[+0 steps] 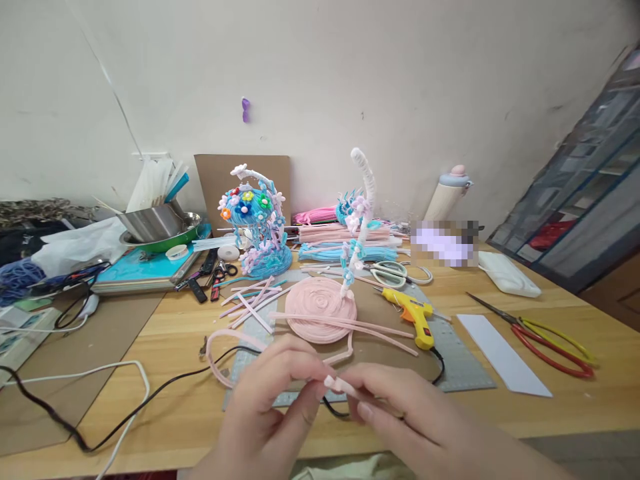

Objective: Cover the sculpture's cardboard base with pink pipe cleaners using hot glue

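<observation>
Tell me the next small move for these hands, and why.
Probably pinch the end of the pink pipe cleaner more tightly: the left hand and right hand meet there, and it looks folded over, while the yellow glue gun lies out of either grip.

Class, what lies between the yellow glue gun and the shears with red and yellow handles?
The head view shows a white strip there, and grey mat nearer the glue gun.

The wooden table (pixel 595 410) bears a gray mat (pixel 467 370) and red-yellow scissors (pixel 518 325).
</observation>
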`<state>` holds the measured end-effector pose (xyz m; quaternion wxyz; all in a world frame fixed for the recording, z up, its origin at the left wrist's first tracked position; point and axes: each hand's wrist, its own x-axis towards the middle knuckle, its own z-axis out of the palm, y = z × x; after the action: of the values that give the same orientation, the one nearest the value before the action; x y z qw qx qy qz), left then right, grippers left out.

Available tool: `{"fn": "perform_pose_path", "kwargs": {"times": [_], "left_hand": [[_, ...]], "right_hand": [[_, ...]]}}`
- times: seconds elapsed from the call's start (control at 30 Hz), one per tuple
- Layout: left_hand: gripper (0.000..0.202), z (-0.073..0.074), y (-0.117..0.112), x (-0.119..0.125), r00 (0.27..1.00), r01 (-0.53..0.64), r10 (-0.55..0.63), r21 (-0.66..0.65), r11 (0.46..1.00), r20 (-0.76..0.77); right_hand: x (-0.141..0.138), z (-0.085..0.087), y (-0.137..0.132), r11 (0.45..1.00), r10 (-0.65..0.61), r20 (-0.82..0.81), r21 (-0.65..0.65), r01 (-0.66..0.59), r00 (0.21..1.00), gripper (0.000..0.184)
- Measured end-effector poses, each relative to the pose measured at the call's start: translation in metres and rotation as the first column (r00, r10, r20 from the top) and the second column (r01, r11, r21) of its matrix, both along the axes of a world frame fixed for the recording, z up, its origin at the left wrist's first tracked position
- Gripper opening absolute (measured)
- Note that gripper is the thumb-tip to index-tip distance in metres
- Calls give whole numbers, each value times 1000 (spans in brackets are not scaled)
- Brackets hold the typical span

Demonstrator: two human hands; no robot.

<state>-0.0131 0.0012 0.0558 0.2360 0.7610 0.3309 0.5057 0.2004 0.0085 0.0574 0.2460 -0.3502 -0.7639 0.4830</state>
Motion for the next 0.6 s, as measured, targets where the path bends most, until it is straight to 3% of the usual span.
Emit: {"fn": "perform_pose_path", "kwargs": {"times": [0.1,0.17,0.37,0.6], "left_hand": [[26,-6,-2,5,1000,15,-15,-13,1000,-14],[26,-11,-5,8,1000,5,-5,-46,999,1],[19,-20,-14,10,984,-60,97,-239,969,148],[10,-22,-15,11,966,-59,144,-359,931,216]], "right_hand": [[-9,-10,-3,985,-68,-257,-171,24,964,23],[-16,-16,-2,988,-113,-332,-135,72,936,24],[-24,-12,2,983,-127,-288,91,159,949,22],[-27,-18,1,982,-187,-325,-58,178,927,23]]}}
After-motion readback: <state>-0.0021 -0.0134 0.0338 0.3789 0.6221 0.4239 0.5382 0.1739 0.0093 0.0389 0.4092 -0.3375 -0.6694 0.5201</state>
